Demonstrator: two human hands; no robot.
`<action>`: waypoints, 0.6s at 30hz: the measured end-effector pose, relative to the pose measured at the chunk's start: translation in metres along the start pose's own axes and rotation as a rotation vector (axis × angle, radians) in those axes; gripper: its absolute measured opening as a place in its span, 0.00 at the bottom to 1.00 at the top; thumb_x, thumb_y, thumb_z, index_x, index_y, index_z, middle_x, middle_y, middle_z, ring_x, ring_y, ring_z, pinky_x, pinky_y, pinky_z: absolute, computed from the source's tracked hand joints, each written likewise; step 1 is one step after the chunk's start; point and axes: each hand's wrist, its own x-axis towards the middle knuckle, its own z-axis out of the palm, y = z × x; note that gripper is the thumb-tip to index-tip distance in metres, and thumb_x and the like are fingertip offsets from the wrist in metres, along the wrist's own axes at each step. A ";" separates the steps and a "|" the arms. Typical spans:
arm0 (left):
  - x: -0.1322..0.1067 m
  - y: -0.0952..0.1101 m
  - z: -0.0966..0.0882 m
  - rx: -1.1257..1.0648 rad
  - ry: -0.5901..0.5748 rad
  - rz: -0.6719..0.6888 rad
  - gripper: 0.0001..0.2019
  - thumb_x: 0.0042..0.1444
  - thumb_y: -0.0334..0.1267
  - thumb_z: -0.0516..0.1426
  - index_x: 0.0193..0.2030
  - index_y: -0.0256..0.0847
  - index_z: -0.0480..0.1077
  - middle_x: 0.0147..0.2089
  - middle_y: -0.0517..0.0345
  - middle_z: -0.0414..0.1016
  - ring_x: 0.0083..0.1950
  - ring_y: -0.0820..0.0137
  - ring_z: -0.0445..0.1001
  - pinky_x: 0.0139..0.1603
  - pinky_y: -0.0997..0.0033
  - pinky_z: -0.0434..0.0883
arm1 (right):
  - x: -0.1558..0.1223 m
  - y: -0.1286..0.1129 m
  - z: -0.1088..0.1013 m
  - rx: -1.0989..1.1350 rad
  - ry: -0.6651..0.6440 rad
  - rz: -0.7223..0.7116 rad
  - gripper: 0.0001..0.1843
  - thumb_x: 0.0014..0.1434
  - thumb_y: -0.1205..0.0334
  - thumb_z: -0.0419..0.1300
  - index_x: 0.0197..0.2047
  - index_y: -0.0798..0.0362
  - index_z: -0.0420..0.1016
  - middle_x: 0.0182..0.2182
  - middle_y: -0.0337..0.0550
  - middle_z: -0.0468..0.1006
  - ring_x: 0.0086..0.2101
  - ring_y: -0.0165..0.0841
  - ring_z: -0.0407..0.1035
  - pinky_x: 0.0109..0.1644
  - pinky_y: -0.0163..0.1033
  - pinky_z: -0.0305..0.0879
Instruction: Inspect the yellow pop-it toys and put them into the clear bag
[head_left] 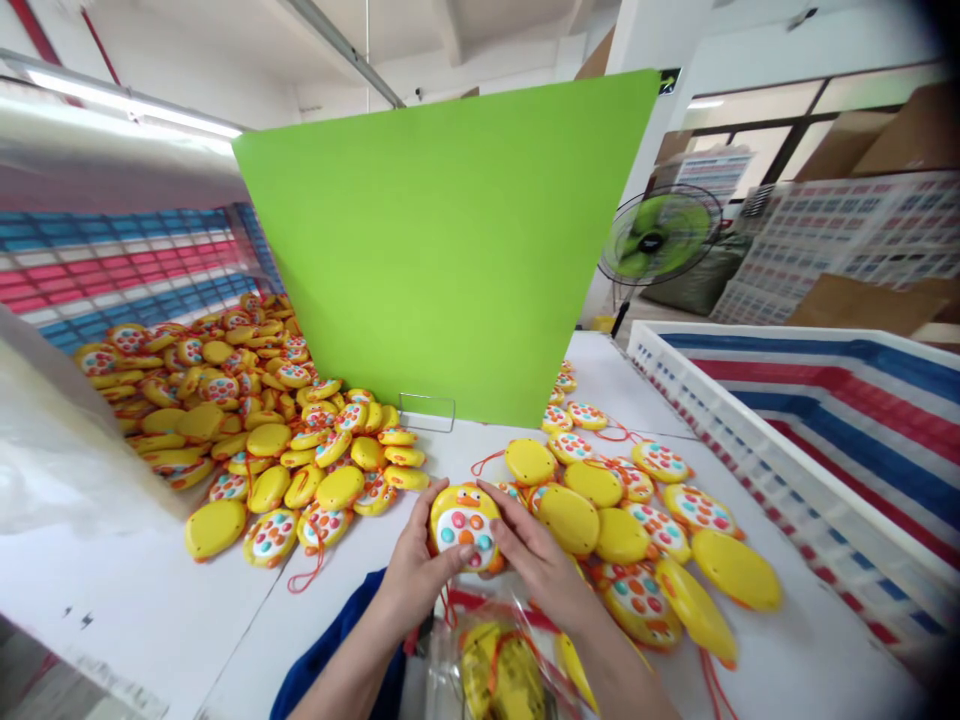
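Note:
A yellow duck-faced toy [465,497] is held upright between my two hands, its white front with coloured round buttons turned toward me. My left hand [411,560] is closed around its left edge, the thumb lying on the lower front. On the opposite edge, my right hand [531,548] grips it with the thumb near the buttons. A red cord hangs below the toy. Under my wrists lies a clear plastic bag [504,670] with yellow toys in or beneath it; I cannot tell which. More yellow toys [570,518] lie beside my right hand, some face down.
A large heap of the same toys [247,400] fills the left side. A green board [450,250] stands behind, with a wire stand [427,412] at its foot. At right is a white crate [675,385] lined with striped sheeting. A fan [651,240] stands beyond.

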 end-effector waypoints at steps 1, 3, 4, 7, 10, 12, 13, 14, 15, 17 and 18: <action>0.000 -0.001 0.000 0.003 0.010 0.003 0.37 0.45 0.44 0.66 0.61 0.41 0.56 0.52 0.49 0.69 0.49 0.61 0.71 0.48 0.64 0.71 | 0.000 0.000 0.000 -0.020 -0.001 0.006 0.26 0.63 0.48 0.53 0.61 0.48 0.64 0.60 0.48 0.67 0.59 0.41 0.60 0.62 0.50 0.59; 0.001 -0.001 0.000 -0.005 0.047 -0.002 0.31 0.49 0.46 0.63 0.58 0.41 0.59 0.50 0.50 0.70 0.46 0.63 0.72 0.45 0.66 0.71 | -0.001 -0.001 0.000 -0.051 -0.021 0.009 0.26 0.63 0.47 0.52 0.60 0.48 0.65 0.60 0.47 0.67 0.59 0.41 0.61 0.63 0.50 0.57; 0.001 -0.002 0.000 -0.019 0.066 -0.010 0.28 0.51 0.46 0.62 0.56 0.40 0.61 0.48 0.52 0.71 0.44 0.65 0.72 0.43 0.68 0.71 | -0.002 -0.002 0.001 -0.061 -0.036 0.007 0.26 0.63 0.47 0.52 0.60 0.47 0.65 0.60 0.46 0.67 0.59 0.40 0.61 0.63 0.50 0.57; 0.000 -0.003 0.001 -0.068 0.094 -0.028 0.23 0.52 0.46 0.61 0.52 0.42 0.64 0.42 0.57 0.73 0.38 0.69 0.72 0.39 0.71 0.70 | -0.002 -0.002 0.001 -0.083 -0.059 -0.001 0.26 0.63 0.47 0.51 0.61 0.47 0.63 0.60 0.44 0.67 0.60 0.38 0.60 0.63 0.48 0.56; 0.000 -0.005 0.002 -0.076 0.073 -0.026 0.21 0.56 0.47 0.58 0.54 0.43 0.65 0.45 0.56 0.73 0.43 0.67 0.73 0.43 0.70 0.70 | -0.003 0.000 0.003 -0.134 -0.056 -0.018 0.26 0.63 0.48 0.51 0.62 0.46 0.61 0.62 0.43 0.64 0.61 0.38 0.58 0.64 0.47 0.56; 0.001 -0.008 0.003 -0.048 0.074 -0.007 0.20 0.57 0.49 0.56 0.53 0.43 0.65 0.45 0.55 0.73 0.43 0.66 0.73 0.43 0.69 0.70 | -0.003 0.002 0.005 -0.166 -0.043 -0.034 0.26 0.63 0.49 0.52 0.63 0.46 0.60 0.62 0.43 0.65 0.60 0.39 0.58 0.63 0.47 0.57; 0.002 -0.009 0.003 -0.023 0.086 0.016 0.19 0.57 0.49 0.56 0.52 0.42 0.66 0.44 0.56 0.74 0.42 0.66 0.73 0.42 0.70 0.70 | -0.003 0.003 0.007 -0.175 -0.026 -0.042 0.26 0.63 0.49 0.51 0.63 0.46 0.60 0.61 0.44 0.65 0.60 0.39 0.58 0.63 0.47 0.57; 0.003 -0.010 0.003 0.005 0.101 0.043 0.19 0.57 0.49 0.56 0.51 0.42 0.67 0.42 0.56 0.74 0.41 0.67 0.72 0.41 0.70 0.70 | -0.003 0.004 0.009 -0.182 -0.008 -0.047 0.26 0.63 0.50 0.51 0.63 0.47 0.60 0.61 0.44 0.66 0.60 0.40 0.59 0.62 0.48 0.58; 0.005 -0.011 0.004 0.031 0.111 0.067 0.18 0.57 0.49 0.56 0.50 0.42 0.67 0.41 0.56 0.73 0.40 0.67 0.72 0.40 0.71 0.70 | -0.003 0.004 0.010 -0.191 0.015 -0.051 0.26 0.63 0.50 0.51 0.62 0.48 0.61 0.60 0.45 0.66 0.60 0.40 0.59 0.62 0.48 0.58; 0.011 -0.014 0.003 0.074 0.077 0.077 0.18 0.58 0.49 0.55 0.50 0.41 0.67 0.41 0.56 0.73 0.39 0.68 0.72 0.40 0.71 0.70 | -0.002 0.004 0.007 -0.219 0.045 -0.056 0.25 0.63 0.52 0.51 0.62 0.48 0.62 0.59 0.45 0.68 0.58 0.41 0.61 0.61 0.47 0.60; 0.015 -0.016 0.001 0.108 0.032 0.069 0.18 0.58 0.49 0.54 0.51 0.41 0.66 0.41 0.56 0.73 0.39 0.68 0.72 0.40 0.70 0.70 | -0.001 0.003 0.003 -0.248 0.047 -0.056 0.24 0.63 0.52 0.51 0.61 0.48 0.63 0.57 0.45 0.70 0.57 0.41 0.63 0.60 0.48 0.61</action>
